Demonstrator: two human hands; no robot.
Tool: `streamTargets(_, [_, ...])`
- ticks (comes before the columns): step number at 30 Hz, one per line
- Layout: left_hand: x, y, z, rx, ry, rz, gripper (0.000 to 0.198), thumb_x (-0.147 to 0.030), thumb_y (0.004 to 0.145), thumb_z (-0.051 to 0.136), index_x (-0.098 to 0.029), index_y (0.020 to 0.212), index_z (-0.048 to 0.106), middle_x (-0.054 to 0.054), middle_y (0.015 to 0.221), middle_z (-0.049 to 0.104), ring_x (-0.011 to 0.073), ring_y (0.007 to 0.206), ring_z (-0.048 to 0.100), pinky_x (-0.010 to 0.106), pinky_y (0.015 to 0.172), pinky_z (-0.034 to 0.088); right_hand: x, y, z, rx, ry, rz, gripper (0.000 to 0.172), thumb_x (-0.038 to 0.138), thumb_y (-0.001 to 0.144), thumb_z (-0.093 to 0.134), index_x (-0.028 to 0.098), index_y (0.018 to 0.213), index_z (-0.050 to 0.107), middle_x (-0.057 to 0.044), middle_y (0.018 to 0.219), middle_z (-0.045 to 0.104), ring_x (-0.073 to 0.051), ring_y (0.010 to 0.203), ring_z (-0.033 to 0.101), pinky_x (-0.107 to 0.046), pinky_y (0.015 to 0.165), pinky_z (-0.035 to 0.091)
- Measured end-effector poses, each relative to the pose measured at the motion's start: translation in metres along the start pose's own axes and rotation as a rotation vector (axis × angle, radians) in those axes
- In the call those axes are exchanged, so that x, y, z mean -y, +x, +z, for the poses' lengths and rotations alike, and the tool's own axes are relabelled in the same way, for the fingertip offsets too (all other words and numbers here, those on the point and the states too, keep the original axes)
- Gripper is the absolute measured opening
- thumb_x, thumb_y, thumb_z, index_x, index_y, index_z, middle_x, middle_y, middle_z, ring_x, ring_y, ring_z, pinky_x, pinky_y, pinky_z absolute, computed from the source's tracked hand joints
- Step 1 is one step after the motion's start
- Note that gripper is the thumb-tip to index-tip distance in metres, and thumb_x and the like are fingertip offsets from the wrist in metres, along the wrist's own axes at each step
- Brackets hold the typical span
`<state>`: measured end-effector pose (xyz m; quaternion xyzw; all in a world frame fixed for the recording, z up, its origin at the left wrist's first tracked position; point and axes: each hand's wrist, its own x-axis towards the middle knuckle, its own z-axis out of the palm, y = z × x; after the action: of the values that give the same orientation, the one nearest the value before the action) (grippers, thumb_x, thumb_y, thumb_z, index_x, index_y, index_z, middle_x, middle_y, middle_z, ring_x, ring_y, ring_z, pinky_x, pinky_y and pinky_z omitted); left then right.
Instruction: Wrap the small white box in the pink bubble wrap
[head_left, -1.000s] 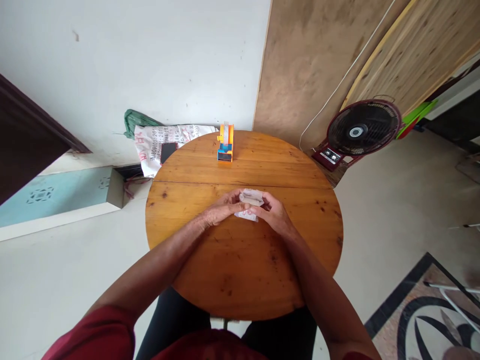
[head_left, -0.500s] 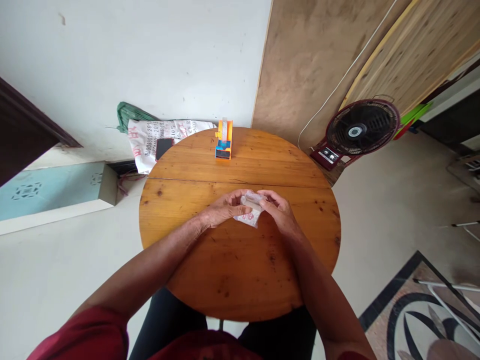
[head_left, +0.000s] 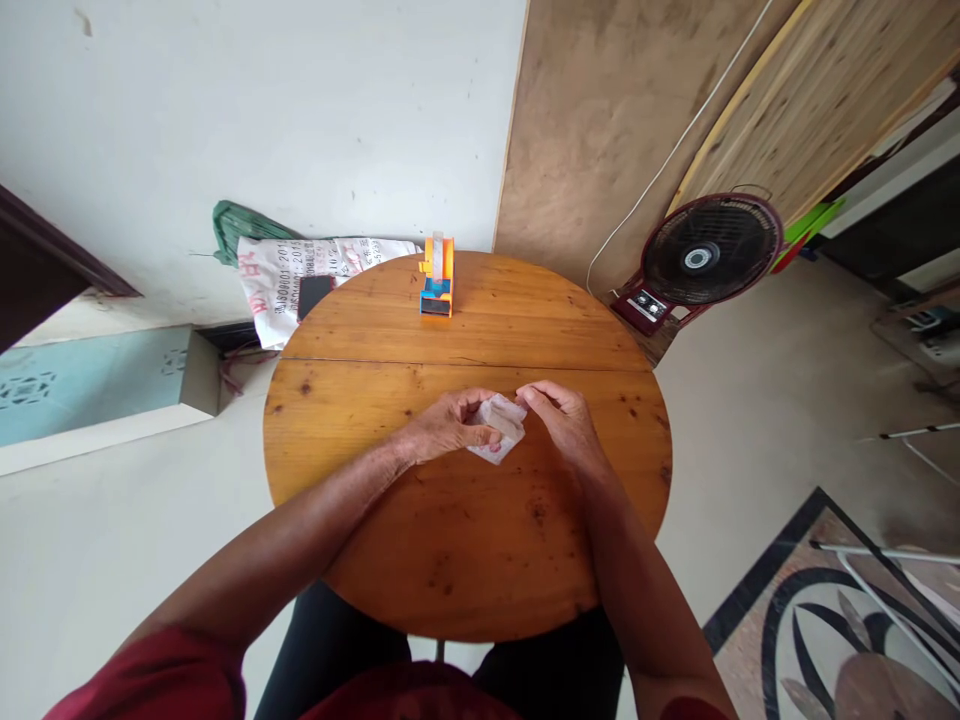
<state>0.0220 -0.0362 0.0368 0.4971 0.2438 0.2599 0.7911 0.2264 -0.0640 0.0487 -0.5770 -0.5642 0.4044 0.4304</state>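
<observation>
Above the middle of a round wooden table, my left hand grips a small whitish, translucent plastic packet with reddish-pink print. The thumb lies across its face and the fingers are behind it. On the other side, my right hand has its thumb and forefinger pinched together at the packet's upper right corner. The rest of that hand's fingers are curled. Whatever the packet contains cannot be made out.
An orange and blue tape dispenser stands at the table's far edge. Behind the table are a printed white sack and a dark flat object. A dark red fan is beyond the right edge.
My right hand has drawn slightly away to the right, from the packet's side to its corner. The packet has tilted in my left hand. The whole view has shifted a little.
</observation>
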Motion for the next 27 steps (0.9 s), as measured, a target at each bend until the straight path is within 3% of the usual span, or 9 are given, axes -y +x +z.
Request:
streamTargets(6, [0.006, 0.002, -0.003, 0.000, 0.054, 0.033, 0.053, -0.030, 0.067, 0.087, -0.014, 0.112, 0.066, 0.001, 0.081, 0.069, 0.0118, 0.073, 0.061, 0.024, 0.074, 0.045, 0.007, 0.000, -0.007, -0.040, -0.056, -0.029, 0.022, 0.039, 0.084, 0.062, 0.020, 0.081, 0.072, -0.003, 0.078, 0.072, -0.019, 0.077, 0.066, -0.031, 0.074, 0.050])
streamTargets(13, [0.010, 0.003, -0.006, -0.031, 0.041, 0.027, 0.054, -0.033, 0.067, 0.088, -0.015, 0.112, 0.064, 0.005, 0.091, 0.070, 0.0131, 0.076, 0.062, 0.027, 0.076, 0.047, 0.010, -0.001, -0.015, -0.032, -0.082, -0.074, 0.018, 0.034, 0.082, 0.062, 0.020, 0.074, 0.071, -0.002, 0.077, 0.073, -0.020, 0.076, 0.067, -0.033, 0.077, 0.051])
streamTargets(19, [0.009, 0.002, -0.003, 0.044, 0.095, 0.095, 0.054, -0.036, 0.071, 0.085, -0.016, 0.117, 0.063, 0.005, 0.093, 0.068, 0.0132, 0.078, 0.060, 0.027, 0.077, 0.046, 0.015, -0.007, -0.009, -0.051, -0.140, -0.175, 0.019, 0.031, 0.087, 0.058, 0.021, 0.076, 0.070, -0.001, 0.077, 0.073, -0.019, 0.076, 0.067, -0.031, 0.076, 0.051])
streamTargets(27, [0.014, 0.003, -0.005, -0.045, 0.115, 0.098, 0.051, -0.036, 0.066, 0.087, -0.016, 0.104, 0.061, 0.001, 0.083, 0.066, 0.0131, 0.077, 0.061, 0.028, 0.078, 0.046, 0.017, -0.018, 0.000, -0.042, -0.320, -0.344, 0.020, 0.031, 0.093, 0.054, 0.022, 0.084, 0.069, -0.003, 0.089, 0.075, -0.021, 0.088, 0.066, -0.035, 0.085, 0.047])
